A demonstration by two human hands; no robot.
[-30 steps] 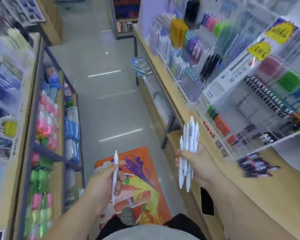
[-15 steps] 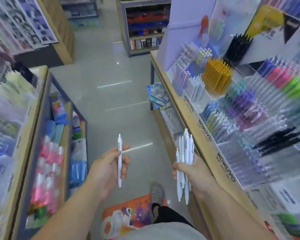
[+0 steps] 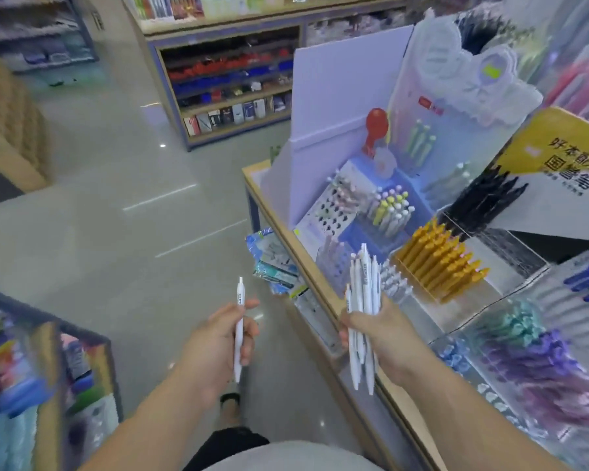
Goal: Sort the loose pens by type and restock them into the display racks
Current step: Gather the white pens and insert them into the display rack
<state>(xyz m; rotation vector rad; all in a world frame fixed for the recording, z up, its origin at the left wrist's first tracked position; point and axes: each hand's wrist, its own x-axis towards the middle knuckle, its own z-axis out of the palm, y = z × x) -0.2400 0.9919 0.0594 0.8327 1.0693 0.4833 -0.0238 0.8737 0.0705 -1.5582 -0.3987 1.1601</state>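
The left hand (image 3: 215,338) has its fingers (image 3: 249,329) curled round one slim white pen (image 3: 239,329), held upright over the glossy grey floor (image 3: 116,232), left of the counter (image 3: 323,294). The right hand (image 3: 385,334) is closed on a bundle of white pens (image 3: 363,314), smooth plastic barrels with pointed tips down, just at the wooden edge of the counter. On the counter, beyond the bundle, a clear rack holds slanted yellow pens (image 3: 439,263); behind those stand black pens (image 3: 483,202) and a blue perforated stand (image 3: 364,215) with pastel round-capped pens. A flat lilac board (image 3: 337,113) rises at the counter's far end
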